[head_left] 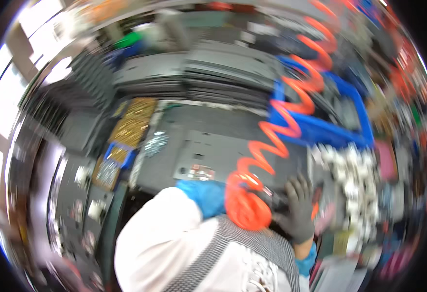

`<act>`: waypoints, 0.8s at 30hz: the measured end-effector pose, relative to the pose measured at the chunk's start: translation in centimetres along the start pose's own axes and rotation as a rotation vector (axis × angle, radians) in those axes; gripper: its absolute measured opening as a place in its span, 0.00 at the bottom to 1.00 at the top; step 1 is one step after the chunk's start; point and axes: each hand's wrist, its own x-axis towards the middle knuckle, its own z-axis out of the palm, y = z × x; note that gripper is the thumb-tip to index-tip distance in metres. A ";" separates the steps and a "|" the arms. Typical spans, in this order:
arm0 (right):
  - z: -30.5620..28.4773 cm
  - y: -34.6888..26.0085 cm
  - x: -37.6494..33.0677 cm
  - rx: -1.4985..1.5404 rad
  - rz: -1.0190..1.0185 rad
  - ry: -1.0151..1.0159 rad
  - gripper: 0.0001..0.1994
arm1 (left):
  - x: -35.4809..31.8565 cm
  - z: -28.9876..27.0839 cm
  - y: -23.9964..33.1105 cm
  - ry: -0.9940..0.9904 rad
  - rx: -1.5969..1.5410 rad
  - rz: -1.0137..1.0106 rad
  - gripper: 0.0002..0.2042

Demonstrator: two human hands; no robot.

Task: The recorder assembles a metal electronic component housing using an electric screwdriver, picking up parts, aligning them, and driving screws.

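Observation:
My right hand (298,209), in a grey glove, is raised at the front right of the bench, its fingers stretched out. Just left of it is a dark tool-like shape (278,198), too blurred to name; whether the palm touches it I cannot tell. A coiled orange hose (248,204) hangs across the view and bunches up in front of my chest. My left arm, in a blue sleeve cover (203,195), reaches behind that coil, which hides my left hand. Beyond the arm lies a flat grey metal panel (223,151) with small cut-outs, a small reddish-silver part (201,172) on its near edge.
Stacks of grey panels (230,68) line the back. A blue crate (320,129) with dark parts stands back right, beside piled white parts (357,185). On the left are brass-coloured fasteners (134,119), loose silver screws (156,143) and a small blue bin (121,155).

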 end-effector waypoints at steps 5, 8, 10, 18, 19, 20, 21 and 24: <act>4.0 2.2 -3.2 0.989 0.347 0.018 0.29 | -6.7 -2.5 -5.9 0.037 0.353 0.255 0.25; 4.0 7.9 4.2 1.200 0.436 -0.061 0.35 | -0.8 -5.9 -5.2 0.116 0.481 0.268 0.25; 3.5 6.2 8.0 1.152 0.239 -0.049 0.32 | -4.7 -8.3 -6.6 0.116 0.295 0.612 0.25; -1.0 7.0 10.4 1.121 -0.224 0.168 0.22 | -17.6 -9.9 -29.3 0.814 -0.327 1.711 0.23; -0.6 6.2 11.3 1.179 -0.236 0.148 0.22 | -17.5 -9.2 -32.6 0.880 -0.410 1.786 0.23; -0.1 5.3 12.0 1.236 -0.247 0.128 0.22 | -17.2 -9.6 -35.9 0.888 -0.421 1.893 0.21; 0.1 4.6 12.6 1.285 -0.256 0.111 0.21 | -16.5 -10.7 -39.2 0.891 -0.425 1.996 0.20; 1.2 1.3 14.4 1.419 -0.272 0.099 0.20 | -15.1 -11.7 -47.6 0.966 -0.834 2.215 0.19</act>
